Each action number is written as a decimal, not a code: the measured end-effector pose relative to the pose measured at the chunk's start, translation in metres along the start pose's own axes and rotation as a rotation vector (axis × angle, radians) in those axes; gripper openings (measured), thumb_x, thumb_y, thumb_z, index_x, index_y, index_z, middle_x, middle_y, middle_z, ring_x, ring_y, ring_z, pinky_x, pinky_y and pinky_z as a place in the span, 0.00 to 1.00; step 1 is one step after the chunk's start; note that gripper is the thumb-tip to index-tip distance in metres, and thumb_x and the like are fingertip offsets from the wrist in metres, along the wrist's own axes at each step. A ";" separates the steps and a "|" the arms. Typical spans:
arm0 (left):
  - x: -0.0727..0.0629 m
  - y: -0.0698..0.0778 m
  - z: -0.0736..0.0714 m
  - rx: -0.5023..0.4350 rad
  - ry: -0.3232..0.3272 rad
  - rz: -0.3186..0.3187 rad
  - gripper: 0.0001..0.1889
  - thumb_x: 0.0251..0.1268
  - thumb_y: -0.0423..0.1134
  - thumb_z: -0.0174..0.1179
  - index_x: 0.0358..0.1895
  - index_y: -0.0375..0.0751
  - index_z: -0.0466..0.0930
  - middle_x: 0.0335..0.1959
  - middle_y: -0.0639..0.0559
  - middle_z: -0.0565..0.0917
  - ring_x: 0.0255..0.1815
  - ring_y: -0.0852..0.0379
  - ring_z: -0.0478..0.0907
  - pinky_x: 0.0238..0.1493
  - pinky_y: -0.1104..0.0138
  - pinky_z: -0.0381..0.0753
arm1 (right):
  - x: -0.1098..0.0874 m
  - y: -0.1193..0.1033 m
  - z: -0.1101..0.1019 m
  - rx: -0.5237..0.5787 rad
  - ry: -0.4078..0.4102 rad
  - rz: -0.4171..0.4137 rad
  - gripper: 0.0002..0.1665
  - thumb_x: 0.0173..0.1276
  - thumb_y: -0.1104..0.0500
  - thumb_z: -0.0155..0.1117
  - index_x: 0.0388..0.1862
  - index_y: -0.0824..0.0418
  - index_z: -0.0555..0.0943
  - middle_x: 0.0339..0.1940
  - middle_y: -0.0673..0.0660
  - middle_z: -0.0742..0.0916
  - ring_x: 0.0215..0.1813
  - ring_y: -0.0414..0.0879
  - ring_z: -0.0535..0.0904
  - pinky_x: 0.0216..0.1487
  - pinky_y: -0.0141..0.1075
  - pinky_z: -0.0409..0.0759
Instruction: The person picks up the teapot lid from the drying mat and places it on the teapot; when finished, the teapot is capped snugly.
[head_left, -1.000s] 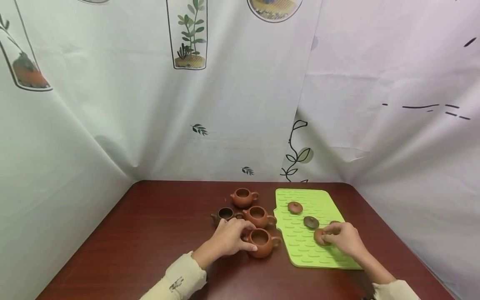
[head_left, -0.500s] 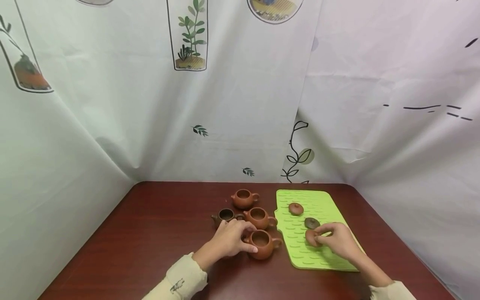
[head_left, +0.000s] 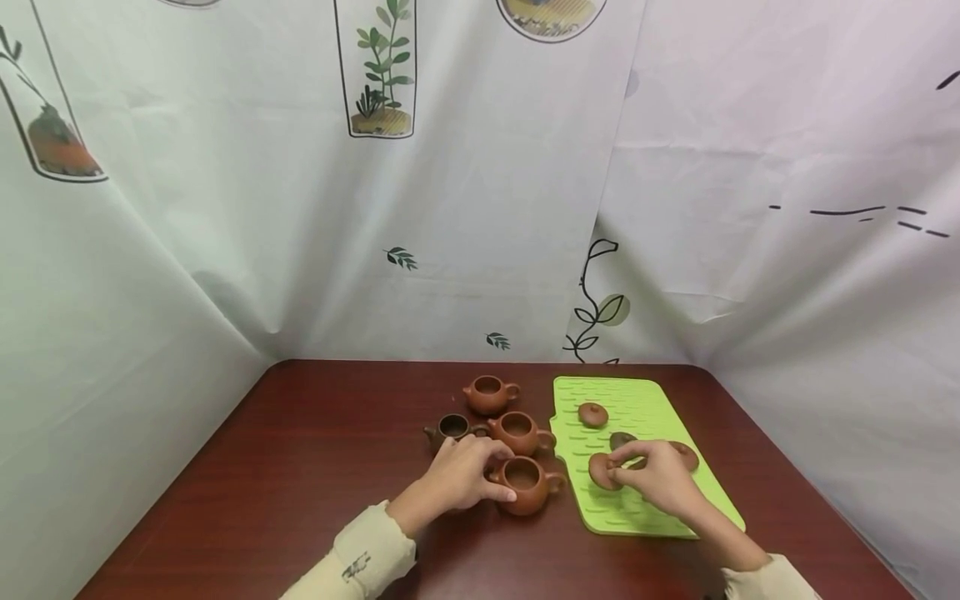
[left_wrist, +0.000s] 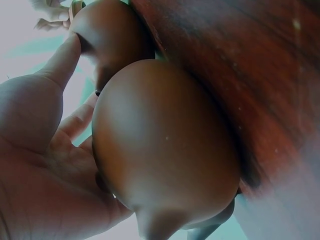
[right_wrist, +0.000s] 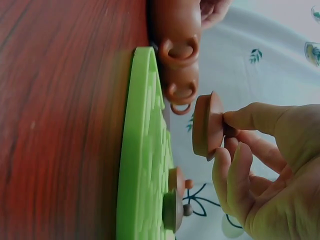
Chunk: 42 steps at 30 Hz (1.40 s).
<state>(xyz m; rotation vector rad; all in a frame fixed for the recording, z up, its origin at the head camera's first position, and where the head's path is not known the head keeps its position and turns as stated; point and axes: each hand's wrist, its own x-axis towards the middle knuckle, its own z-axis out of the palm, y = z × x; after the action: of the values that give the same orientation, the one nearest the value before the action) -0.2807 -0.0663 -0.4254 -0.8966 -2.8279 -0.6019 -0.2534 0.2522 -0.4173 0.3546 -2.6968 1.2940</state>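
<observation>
Lid, reddish, is up over the L part of green mat, knob pinched btwn thumb & bent fingers of R hand, nearly closed. L hand half curled, thumb & forefinger gripping near teapot by its L side. Dark lid & far lid on mat; dark teapot just beyond L hand.

Teapots are standing on the table, left of the mat; lids are lying on the mat, and another lid is hanging above it in the right hand
</observation>
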 end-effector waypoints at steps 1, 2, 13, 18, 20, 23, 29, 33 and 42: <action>0.000 0.000 0.000 0.004 0.000 0.001 0.27 0.47 0.63 0.72 0.52 0.58 0.84 0.47 0.65 0.84 0.50 0.59 0.77 0.46 0.56 0.67 | 0.000 -0.001 0.001 0.004 -0.006 0.001 0.08 0.58 0.67 0.72 0.38 0.63 0.87 0.36 0.56 0.88 0.29 0.43 0.84 0.22 0.34 0.73; 0.000 0.001 -0.001 0.007 -0.002 0.000 0.27 0.47 0.63 0.72 0.51 0.58 0.84 0.47 0.66 0.84 0.50 0.59 0.77 0.46 0.56 0.67 | 0.000 -0.002 0.002 0.008 -0.012 -0.001 0.08 0.57 0.66 0.73 0.38 0.63 0.87 0.36 0.56 0.88 0.28 0.45 0.84 0.23 0.34 0.74; 0.001 0.001 -0.002 0.009 -0.009 0.000 0.27 0.47 0.63 0.72 0.51 0.58 0.84 0.47 0.65 0.84 0.50 0.59 0.78 0.47 0.55 0.69 | 0.003 -0.011 0.015 0.038 -0.030 -0.025 0.08 0.55 0.65 0.74 0.35 0.61 0.87 0.34 0.53 0.87 0.27 0.45 0.84 0.21 0.36 0.77; 0.001 0.001 -0.003 0.017 -0.004 -0.001 0.27 0.47 0.63 0.73 0.51 0.57 0.84 0.47 0.65 0.84 0.50 0.59 0.78 0.47 0.55 0.69 | 0.005 -0.017 0.020 0.064 -0.045 -0.029 0.08 0.55 0.67 0.72 0.36 0.61 0.87 0.37 0.55 0.87 0.28 0.45 0.85 0.18 0.37 0.76; 0.001 0.001 -0.003 0.013 -0.005 -0.002 0.27 0.47 0.63 0.73 0.51 0.57 0.84 0.47 0.65 0.84 0.51 0.59 0.78 0.47 0.55 0.69 | 0.006 -0.019 0.022 0.072 -0.053 -0.031 0.09 0.56 0.67 0.72 0.37 0.61 0.87 0.38 0.55 0.86 0.29 0.44 0.85 0.18 0.37 0.76; 0.001 0.001 -0.002 0.005 -0.006 -0.001 0.27 0.47 0.62 0.73 0.51 0.57 0.84 0.47 0.64 0.84 0.51 0.59 0.78 0.47 0.55 0.69 | 0.008 -0.021 0.025 0.079 -0.058 -0.043 0.09 0.56 0.68 0.71 0.37 0.61 0.88 0.39 0.57 0.86 0.28 0.44 0.85 0.18 0.36 0.77; 0.001 0.001 -0.001 -0.004 -0.005 0.003 0.27 0.48 0.62 0.73 0.51 0.57 0.84 0.47 0.65 0.83 0.51 0.59 0.77 0.47 0.55 0.68 | 0.012 -0.025 0.030 0.063 -0.064 -0.087 0.09 0.57 0.69 0.70 0.37 0.61 0.88 0.36 0.56 0.88 0.26 0.46 0.84 0.18 0.36 0.76; 0.002 0.000 0.000 0.000 0.002 0.005 0.27 0.47 0.62 0.73 0.51 0.58 0.84 0.47 0.65 0.83 0.50 0.60 0.77 0.47 0.56 0.68 | 0.012 -0.028 0.034 0.046 -0.059 -0.103 0.09 0.57 0.69 0.70 0.38 0.61 0.88 0.32 0.54 0.89 0.27 0.44 0.84 0.18 0.36 0.77; 0.001 0.000 0.000 0.002 0.002 -0.004 0.27 0.47 0.63 0.73 0.51 0.58 0.84 0.46 0.66 0.84 0.50 0.60 0.78 0.46 0.56 0.69 | 0.013 -0.038 0.045 0.067 -0.044 -0.119 0.08 0.57 0.68 0.72 0.36 0.59 0.88 0.31 0.53 0.88 0.26 0.41 0.81 0.21 0.34 0.77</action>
<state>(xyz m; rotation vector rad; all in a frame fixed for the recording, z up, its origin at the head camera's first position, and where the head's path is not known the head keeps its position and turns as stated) -0.2810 -0.0659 -0.4251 -0.8899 -2.8282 -0.5997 -0.2564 0.1916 -0.4142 0.5481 -2.6268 1.3607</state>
